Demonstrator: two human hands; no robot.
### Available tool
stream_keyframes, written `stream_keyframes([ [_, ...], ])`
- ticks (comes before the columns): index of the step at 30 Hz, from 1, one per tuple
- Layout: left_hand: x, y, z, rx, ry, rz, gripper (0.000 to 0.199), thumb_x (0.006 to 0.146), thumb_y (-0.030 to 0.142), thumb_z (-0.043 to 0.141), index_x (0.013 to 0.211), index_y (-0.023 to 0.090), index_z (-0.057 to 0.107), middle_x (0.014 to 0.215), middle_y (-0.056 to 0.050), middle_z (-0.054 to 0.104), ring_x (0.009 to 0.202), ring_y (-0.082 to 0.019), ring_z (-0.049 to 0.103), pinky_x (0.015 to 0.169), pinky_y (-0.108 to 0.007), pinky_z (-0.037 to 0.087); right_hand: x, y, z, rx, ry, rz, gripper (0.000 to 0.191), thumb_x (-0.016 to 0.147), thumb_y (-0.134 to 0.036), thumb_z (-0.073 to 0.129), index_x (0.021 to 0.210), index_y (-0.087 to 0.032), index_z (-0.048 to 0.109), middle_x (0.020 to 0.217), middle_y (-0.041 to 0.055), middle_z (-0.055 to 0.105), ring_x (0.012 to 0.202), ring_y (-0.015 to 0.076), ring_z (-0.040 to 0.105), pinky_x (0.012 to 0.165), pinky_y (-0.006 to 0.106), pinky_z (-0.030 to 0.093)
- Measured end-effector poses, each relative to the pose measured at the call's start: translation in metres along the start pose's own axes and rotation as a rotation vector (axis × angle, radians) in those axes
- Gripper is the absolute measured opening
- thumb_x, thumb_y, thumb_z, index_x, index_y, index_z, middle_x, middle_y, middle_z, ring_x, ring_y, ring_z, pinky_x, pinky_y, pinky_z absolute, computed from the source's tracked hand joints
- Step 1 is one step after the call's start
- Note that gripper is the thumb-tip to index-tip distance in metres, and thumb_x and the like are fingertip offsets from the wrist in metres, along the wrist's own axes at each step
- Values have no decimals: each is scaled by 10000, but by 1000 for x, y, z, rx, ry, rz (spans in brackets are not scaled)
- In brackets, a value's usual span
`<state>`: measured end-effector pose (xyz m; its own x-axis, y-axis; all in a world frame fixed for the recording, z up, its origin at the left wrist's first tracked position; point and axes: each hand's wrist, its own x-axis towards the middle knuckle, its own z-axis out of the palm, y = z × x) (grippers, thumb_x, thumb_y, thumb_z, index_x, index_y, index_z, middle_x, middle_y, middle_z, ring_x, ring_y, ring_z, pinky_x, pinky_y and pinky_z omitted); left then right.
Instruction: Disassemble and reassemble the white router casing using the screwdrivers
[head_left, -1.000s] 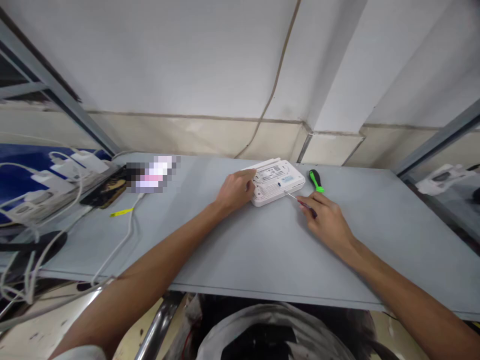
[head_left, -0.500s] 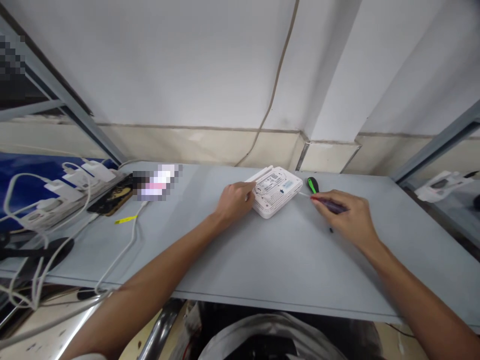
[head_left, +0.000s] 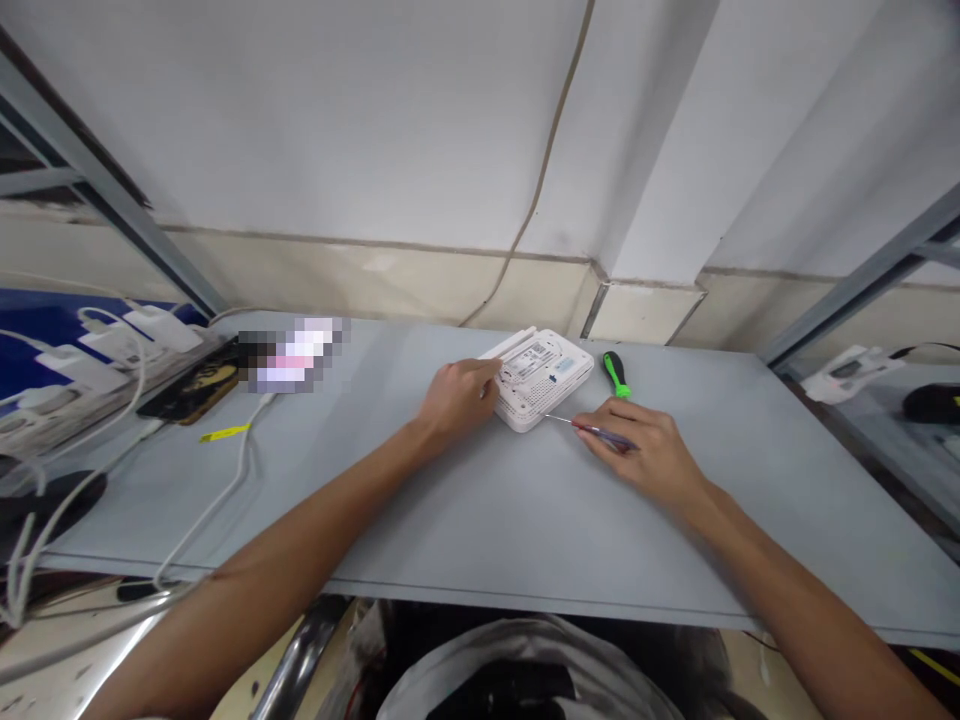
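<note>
A white router-like box (head_left: pixel 546 372) lies on the grey table with its labelled, vented side up. My left hand (head_left: pixel 459 398) is closed on its left edge, fingers at the rim. My right hand (head_left: pixel 646 440) is closed round the dark handle of a screwdriver (head_left: pixel 606 436). The thin metal shaft points left, and its tip meets the near right side of the box. Just beyond my right hand lies a second screwdriver (head_left: pixel 616 372) with a green and black handle.
On the left, a power strip (head_left: pixel 45 410) carries several white chargers and cables. A dark phone (head_left: pixel 191 385) and a blurred bright-screened device (head_left: pixel 296 355) lie beside it. A white handheld device (head_left: pixel 847 372) sits at the right, past the grey frame. The wall closes off the back.
My right hand has moved left and nearer to me, shifting the screwdriver tip from the box's far right corner to its near right side. The left hand keeps its hold. The view has shifted slightly.
</note>
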<state>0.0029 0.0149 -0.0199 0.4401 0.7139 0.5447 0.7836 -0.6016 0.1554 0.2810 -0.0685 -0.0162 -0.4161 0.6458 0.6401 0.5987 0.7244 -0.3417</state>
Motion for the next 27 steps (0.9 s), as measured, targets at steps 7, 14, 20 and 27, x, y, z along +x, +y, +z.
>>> stream_keyframes([
  [7, 1, 4, 0, 42, -2, -7, 261, 899, 110, 495, 914, 176, 748, 887, -78, 792, 787, -197, 728, 677, -282, 514, -5, -4, 6, -185, -45, -81, 254, 1053, -222, 549, 1106, -169, 792, 857, 55, 707, 615, 119, 625, 592, 268, 551],
  [14, 1, 6, -2, 35, -31, -30, 274, 890, 109, 493, 902, 178, 757, 839, -75, 776, 741, -194, 699, 673, -287, 489, 0, -6, 7, 104, -38, 284, 185, 996, -311, 657, 987, -230, 824, 956, 33, 826, 821, 206, 783, 731, 318, 618],
  [20, 1, 7, -4, -1, -39, -94, 286, 875, 117, 505, 884, 177, 785, 799, -65, 784, 669, -178, 683, 653, -286, 480, 0, 0, -6, 119, 143, 473, 144, 914, -345, 735, 962, -238, 819, 917, 32, 819, 813, 222, 774, 794, 367, 617],
  [27, -1, 15, -5, -160, 110, -132, 272, 872, 126, 526, 806, 177, 785, 750, -41, 776, 656, -162, 697, 652, -271, 526, 4, -1, -18, 168, 330, 442, 150, 891, -310, 781, 1020, -238, 804, 1051, 59, 745, 910, 197, 736, 816, 352, 598],
])
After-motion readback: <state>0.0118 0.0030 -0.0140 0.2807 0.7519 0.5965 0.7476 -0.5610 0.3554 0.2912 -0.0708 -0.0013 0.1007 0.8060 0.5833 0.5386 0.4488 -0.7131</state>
